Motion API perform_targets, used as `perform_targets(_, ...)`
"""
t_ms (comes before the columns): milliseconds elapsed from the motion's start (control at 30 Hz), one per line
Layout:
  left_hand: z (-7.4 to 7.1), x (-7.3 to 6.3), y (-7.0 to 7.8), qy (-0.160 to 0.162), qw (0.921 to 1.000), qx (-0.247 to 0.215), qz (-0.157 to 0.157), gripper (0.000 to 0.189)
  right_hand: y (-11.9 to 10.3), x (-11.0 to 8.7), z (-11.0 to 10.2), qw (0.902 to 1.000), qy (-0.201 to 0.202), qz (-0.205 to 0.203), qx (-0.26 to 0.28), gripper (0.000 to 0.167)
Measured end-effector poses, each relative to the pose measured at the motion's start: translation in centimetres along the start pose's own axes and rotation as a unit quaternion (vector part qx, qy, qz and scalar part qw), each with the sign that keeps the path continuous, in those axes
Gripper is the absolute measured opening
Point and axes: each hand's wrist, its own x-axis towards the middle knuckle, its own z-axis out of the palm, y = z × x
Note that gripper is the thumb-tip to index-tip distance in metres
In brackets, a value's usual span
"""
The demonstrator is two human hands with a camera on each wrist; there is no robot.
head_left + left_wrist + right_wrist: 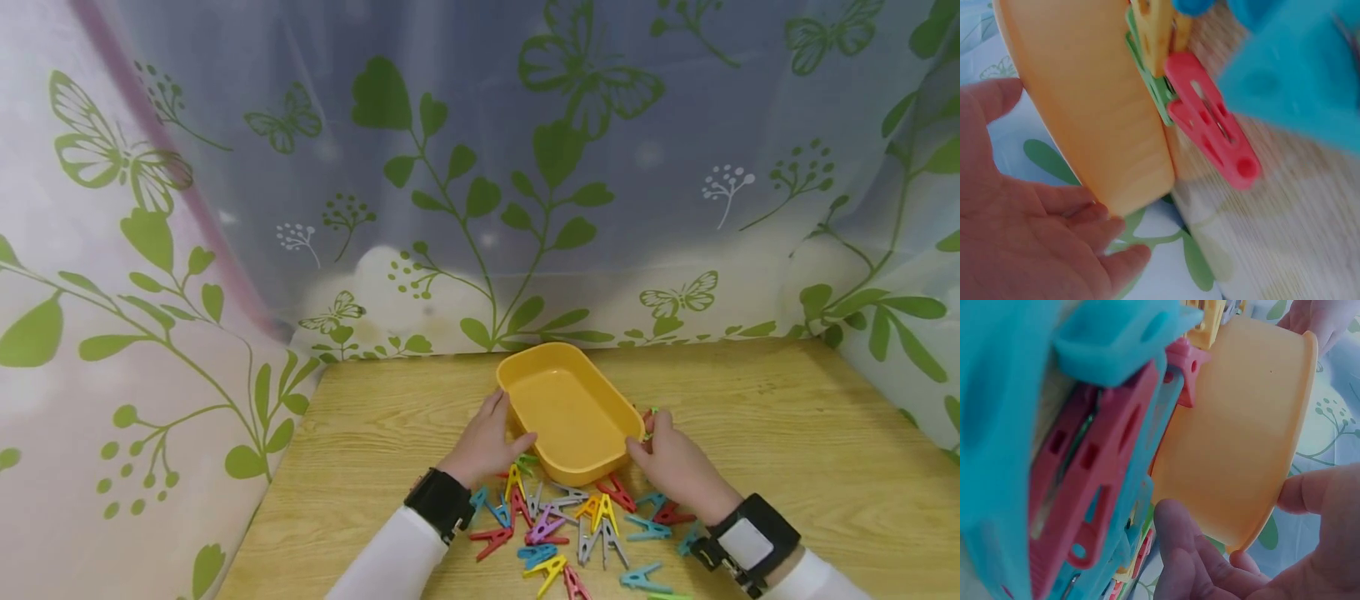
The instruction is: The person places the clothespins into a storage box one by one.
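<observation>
A yellow plastic tub (562, 408) stands on the wooden table among several coloured clothespins (551, 521). My left hand (487, 442) is at its left side; in the left wrist view the thumb and extended fingertips touch the rim, spread wide apart. My right hand (678, 462) holds the tub's near right corner, thumb on one side and fingers on the other. In the right wrist view, its thumb presses the rim and a finger lies by the lower wall. A red clothespin (1213, 122) lies beside the tub wall in the left wrist view.
The clothespins spread over the wooden tabletop (360, 467) between my forearms, some close against the tub. A curtain (450, 208) with green leaves and butterflies hangs behind the table and along both sides. Black bands (438, 504) sit on both wrists.
</observation>
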Motion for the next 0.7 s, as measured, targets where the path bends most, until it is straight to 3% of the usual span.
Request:
perform_targets(433, -0.4, 0.9, -0.5, -0.030, 0.9987, -0.033, 0.025, 0.082, -0.1, -1.2, 0.4, 0.9998, -0.001, 0.007, -0.017, 0.037)
perform_targets(700, -0.1, 1.4, -1.2, -0.028, 0.9983, -0.042, 0.029, 0.075, -0.4, -1.7, 0.4, 0.9997, 0.000, 0.004, -0.025, 0.042)
